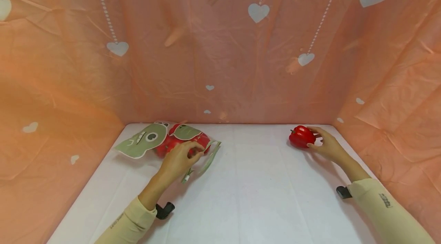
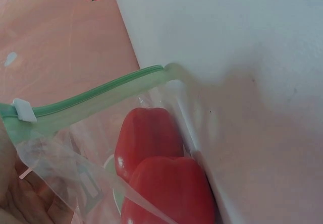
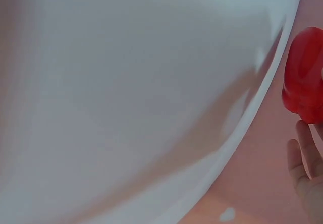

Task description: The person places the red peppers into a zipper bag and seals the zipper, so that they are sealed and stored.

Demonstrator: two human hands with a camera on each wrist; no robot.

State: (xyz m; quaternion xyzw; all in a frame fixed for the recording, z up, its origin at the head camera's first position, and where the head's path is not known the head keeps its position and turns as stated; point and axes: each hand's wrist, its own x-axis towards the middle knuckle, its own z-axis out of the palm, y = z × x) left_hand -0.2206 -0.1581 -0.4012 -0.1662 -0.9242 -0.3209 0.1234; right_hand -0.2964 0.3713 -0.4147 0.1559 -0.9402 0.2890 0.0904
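On the left of the table, a clear zip bag [image 1: 149, 139] with a green cartoon animal print lies on its side. My left hand [image 1: 180, 156] pinches it near its mouth. In the left wrist view, the bag's green zip strip [image 2: 101, 90] carries a white slider [image 2: 24, 110], and two red bell peppers [image 2: 171, 191] show inside the bag. Over the far right, my right hand [image 1: 327, 146] grips another red bell pepper [image 1: 301, 137], its green stem facing left. The right wrist view shows that pepper [image 3: 305, 77] only partly, at the edge.
A white-covered table [image 1: 248, 186] spreads between the hands. Orange fabric [image 1: 234, 64] with white hearts encloses its back and sides. Black wrist-worn pieces [image 1: 165, 210] stick out beside the cuffs.
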